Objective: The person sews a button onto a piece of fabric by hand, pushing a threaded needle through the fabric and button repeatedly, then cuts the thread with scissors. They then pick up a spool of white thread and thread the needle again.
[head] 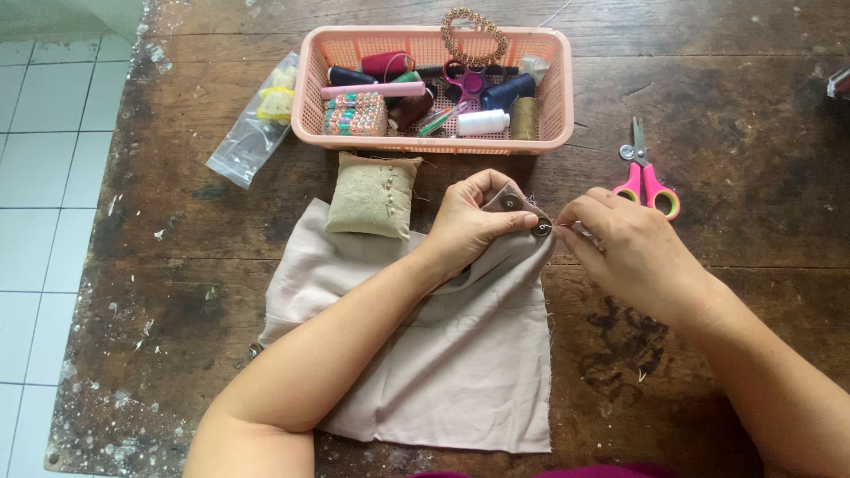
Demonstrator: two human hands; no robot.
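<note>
Pinching a fold of the beige cloth (460, 354) between thumb and curled fingers, the left hand (469, 226) is holding up the corner where two dark round buttons (540, 228) are sitting, one just above the other, while the right hand (633, 252) is pressing its thumb and forefinger together right beside the lower button, apparently around a needle too thin to make out. The rest of the cloth is lying flat on the worn wooden table (735, 115), spreading toward the person, with its far left corner tucked under the pincushion (372, 196). The two sets of fingertips are working almost touching, so a slip of the point is likely to be pricking the left thumb, and a hard pull could be puckering the fold or dragging the cloth and shifting the pincushion with it. Any thread is too fine to see, so I cannot tell whether it is snagging. The pink-handled scissors (648, 181) are lying just beyond the right hand, close enough for a knuckle or trailing thread to be catching them. The pink basket (549, 97) of spools is crowding the far side, and a clear plastic bag (252, 133) is lying near the left edge. Open room is lying to the right and toward the near edge.
</note>
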